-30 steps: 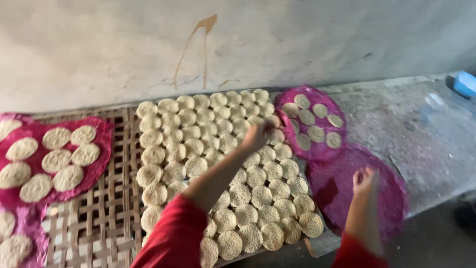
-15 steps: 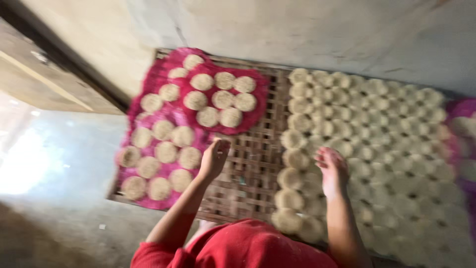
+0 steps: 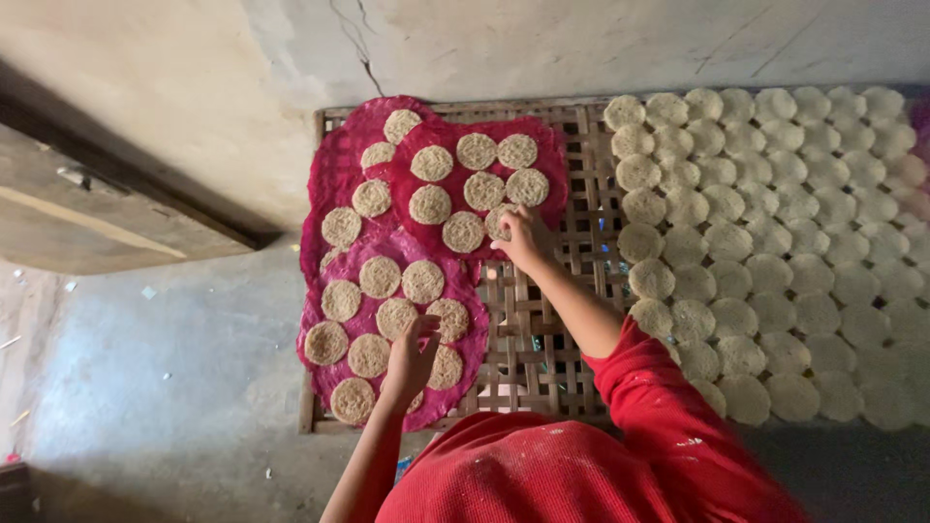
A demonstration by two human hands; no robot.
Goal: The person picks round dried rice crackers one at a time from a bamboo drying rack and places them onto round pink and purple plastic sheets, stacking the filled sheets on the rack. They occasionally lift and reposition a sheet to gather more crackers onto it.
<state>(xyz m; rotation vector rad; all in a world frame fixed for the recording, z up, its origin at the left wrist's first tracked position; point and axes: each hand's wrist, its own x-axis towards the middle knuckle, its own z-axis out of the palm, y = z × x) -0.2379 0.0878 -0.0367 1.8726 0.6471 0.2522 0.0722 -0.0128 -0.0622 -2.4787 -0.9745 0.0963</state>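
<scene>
Red cloth of a long sleeve (image 3: 668, 426) fills the near edge, just below the woven bamboo drying rack (image 3: 542, 339) laid flat on the grey concrete floor (image 3: 165, 358). Left hand (image 3: 412, 360) over the rack's near left corner, fingers curled downward onto a round pale beige cracker (image 3: 448, 319) on the nearest magenta round mat (image 3: 387, 329); pinching or only pressing, cannot tell, the palm hiding the fingertips. Right hand (image 3: 523, 237) farther in, near the rack's middle, fingers bent and closed on the rim of another pale disc (image 3: 501, 221) at the near edge of the farther magenta mat (image 3: 484, 174); looks like a pinch, likely to lift or shift the piece. Discs spaced apart on the mats, probably so air reaches each one and none sticks to its neighbour. Third magenta mat (image 3: 334, 184) tucked partly under the other two along the rack's left side. Right half of the rack packed with rows of paler round crackers (image 3: 765, 242), edges touching, straight on the bamboo slats. Beyond the rack's far edge, a cracked plaster wall (image 3: 581, 48); left of the rack, a slanted wooden board (image 3: 87, 208).
</scene>
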